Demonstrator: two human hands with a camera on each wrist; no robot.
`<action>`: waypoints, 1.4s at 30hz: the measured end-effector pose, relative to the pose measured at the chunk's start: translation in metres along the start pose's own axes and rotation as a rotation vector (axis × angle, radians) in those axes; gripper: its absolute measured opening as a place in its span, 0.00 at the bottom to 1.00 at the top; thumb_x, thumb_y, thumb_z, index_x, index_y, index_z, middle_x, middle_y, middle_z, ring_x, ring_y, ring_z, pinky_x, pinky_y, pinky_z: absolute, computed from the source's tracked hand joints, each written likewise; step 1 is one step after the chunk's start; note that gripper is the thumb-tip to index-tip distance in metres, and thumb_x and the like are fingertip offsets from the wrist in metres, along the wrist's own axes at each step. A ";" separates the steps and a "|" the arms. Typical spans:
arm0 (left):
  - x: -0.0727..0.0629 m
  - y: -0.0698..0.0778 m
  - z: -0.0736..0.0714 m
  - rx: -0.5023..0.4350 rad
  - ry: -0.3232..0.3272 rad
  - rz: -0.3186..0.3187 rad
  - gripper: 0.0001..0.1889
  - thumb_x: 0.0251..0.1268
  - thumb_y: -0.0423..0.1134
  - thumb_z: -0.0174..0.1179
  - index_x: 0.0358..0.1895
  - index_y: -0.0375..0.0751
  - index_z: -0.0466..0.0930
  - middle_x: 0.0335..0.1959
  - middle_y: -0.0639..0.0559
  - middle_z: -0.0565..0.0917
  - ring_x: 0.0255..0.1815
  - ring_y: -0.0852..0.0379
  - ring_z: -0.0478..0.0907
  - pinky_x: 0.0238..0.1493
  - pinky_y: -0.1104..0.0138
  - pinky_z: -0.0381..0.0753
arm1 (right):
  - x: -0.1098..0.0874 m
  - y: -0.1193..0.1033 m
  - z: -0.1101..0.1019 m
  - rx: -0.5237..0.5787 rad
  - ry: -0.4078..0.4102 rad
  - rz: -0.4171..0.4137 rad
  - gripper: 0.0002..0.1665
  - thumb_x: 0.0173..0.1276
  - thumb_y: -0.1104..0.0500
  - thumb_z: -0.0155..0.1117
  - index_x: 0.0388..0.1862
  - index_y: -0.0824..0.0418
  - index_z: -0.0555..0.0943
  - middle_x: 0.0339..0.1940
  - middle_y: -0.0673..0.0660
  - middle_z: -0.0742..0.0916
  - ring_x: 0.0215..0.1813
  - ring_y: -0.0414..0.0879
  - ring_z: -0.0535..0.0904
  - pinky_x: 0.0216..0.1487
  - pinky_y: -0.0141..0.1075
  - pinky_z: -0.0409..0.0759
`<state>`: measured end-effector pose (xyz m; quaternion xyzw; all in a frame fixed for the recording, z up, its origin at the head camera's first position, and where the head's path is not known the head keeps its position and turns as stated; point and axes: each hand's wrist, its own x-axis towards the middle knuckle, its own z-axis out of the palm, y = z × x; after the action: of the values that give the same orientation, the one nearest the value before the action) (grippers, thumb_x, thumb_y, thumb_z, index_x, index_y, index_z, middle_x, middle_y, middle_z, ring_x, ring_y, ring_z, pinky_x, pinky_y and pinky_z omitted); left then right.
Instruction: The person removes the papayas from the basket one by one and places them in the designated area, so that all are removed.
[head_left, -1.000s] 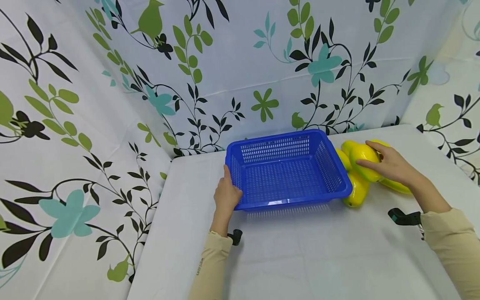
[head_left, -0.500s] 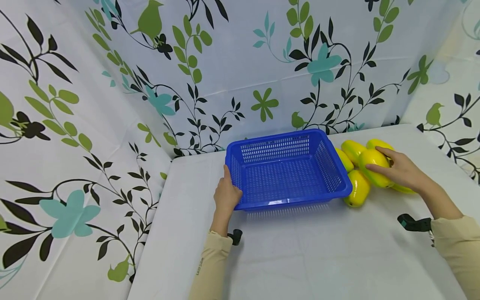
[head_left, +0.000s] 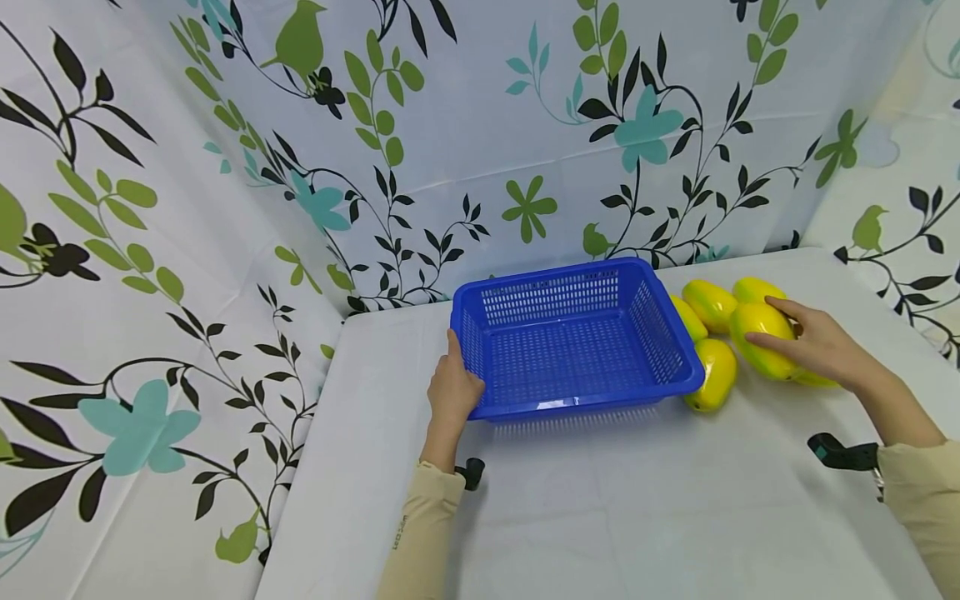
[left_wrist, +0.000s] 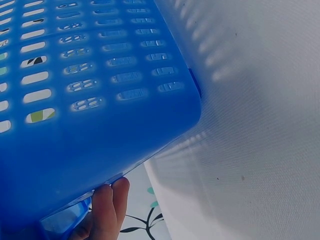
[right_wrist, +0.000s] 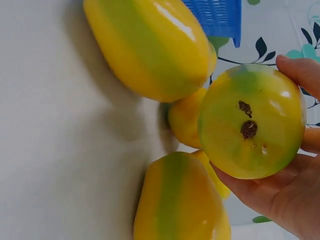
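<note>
A blue perforated plastic basket [head_left: 558, 354] stands on the white table, with nothing inside it. My left hand [head_left: 453, 385] grips its left rim; in the left wrist view the fingertips [left_wrist: 117, 197] show below the rim. A yellow mango [head_left: 759, 337] with green tinges is in my right hand [head_left: 817, 343], thumb on one side and fingers on the other. In the right wrist view this held mango [right_wrist: 252, 122] shows its stem end, raised off the table. Several similar mangoes [head_left: 712, 377] lie about it, one of them partly hidden under the right hand.
Against the basket's right side lies another mango [head_left: 688, 317], partly covered by the basket wall. More mangoes [head_left: 708, 304] sit towards the back edge. Patterned cloth [head_left: 480, 150] hangs behind and beside the white table [head_left: 600, 517].
My right hand has carried the held mango to the right, away from the basket, uncovering mangoes behind it. The left hand and the basket have stayed in place.
</note>
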<state>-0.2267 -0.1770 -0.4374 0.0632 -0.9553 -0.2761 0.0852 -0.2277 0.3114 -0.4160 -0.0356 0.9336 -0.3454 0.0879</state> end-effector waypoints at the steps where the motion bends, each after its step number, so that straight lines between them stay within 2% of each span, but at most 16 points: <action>1: 0.000 0.000 0.000 0.000 0.000 0.000 0.44 0.54 0.25 0.58 0.77 0.34 0.52 0.46 0.31 0.81 0.32 0.42 0.79 0.30 0.49 0.80 | -0.001 0.001 0.000 0.000 -0.005 0.001 0.54 0.72 0.39 0.55 0.76 0.76 0.46 0.67 0.83 0.61 0.59 0.74 0.62 0.59 0.69 0.63; 7: 0.000 0.000 -0.001 0.005 -0.004 -0.004 0.44 0.53 0.25 0.58 0.77 0.34 0.52 0.46 0.31 0.81 0.32 0.42 0.79 0.30 0.49 0.80 | -0.005 0.010 0.005 -0.009 -0.010 -0.018 0.51 0.73 0.41 0.56 0.75 0.76 0.49 0.65 0.82 0.63 0.57 0.72 0.64 0.57 0.68 0.65; 14: 0.001 0.002 -0.002 0.002 -0.009 -0.010 0.44 0.54 0.25 0.59 0.78 0.34 0.51 0.47 0.30 0.80 0.33 0.41 0.79 0.31 0.49 0.80 | -0.008 0.016 0.008 -0.018 -0.026 -0.033 0.51 0.72 0.42 0.58 0.76 0.75 0.50 0.67 0.84 0.60 0.63 0.77 0.58 0.59 0.73 0.58; 21: 0.002 0.001 -0.002 0.003 -0.008 -0.015 0.45 0.54 0.25 0.59 0.78 0.35 0.51 0.47 0.30 0.80 0.33 0.42 0.79 0.31 0.48 0.80 | -0.010 0.017 0.016 -0.032 -0.012 -0.124 0.51 0.69 0.49 0.64 0.76 0.75 0.50 0.69 0.84 0.59 0.66 0.80 0.54 0.61 0.73 0.55; 30: 0.002 0.001 -0.001 0.009 -0.003 -0.008 0.44 0.54 0.25 0.58 0.78 0.34 0.51 0.46 0.30 0.81 0.32 0.42 0.79 0.31 0.48 0.80 | -0.008 0.019 0.029 -0.028 0.037 -0.270 0.47 0.65 0.58 0.70 0.73 0.77 0.58 0.68 0.79 0.65 0.65 0.76 0.60 0.60 0.71 0.58; 36: 0.001 0.000 0.000 0.006 -0.006 -0.008 0.44 0.54 0.25 0.57 0.78 0.35 0.51 0.46 0.31 0.81 0.32 0.42 0.78 0.30 0.49 0.79 | -0.005 0.019 0.038 -0.061 0.005 -0.275 0.47 0.64 0.56 0.71 0.72 0.78 0.59 0.68 0.79 0.66 0.65 0.74 0.62 0.60 0.70 0.60; 42: 0.000 0.001 0.000 0.011 -0.012 -0.020 0.44 0.54 0.25 0.58 0.78 0.35 0.51 0.46 0.31 0.81 0.32 0.43 0.78 0.30 0.50 0.79 | -0.003 0.017 0.043 -0.068 -0.027 -0.242 0.50 0.65 0.53 0.70 0.72 0.79 0.57 0.69 0.80 0.64 0.67 0.76 0.60 0.61 0.69 0.59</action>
<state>-0.2271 -0.1757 -0.4368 0.0717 -0.9566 -0.2719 0.0764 -0.2167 0.2975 -0.4591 -0.1559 0.9323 -0.3213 0.0569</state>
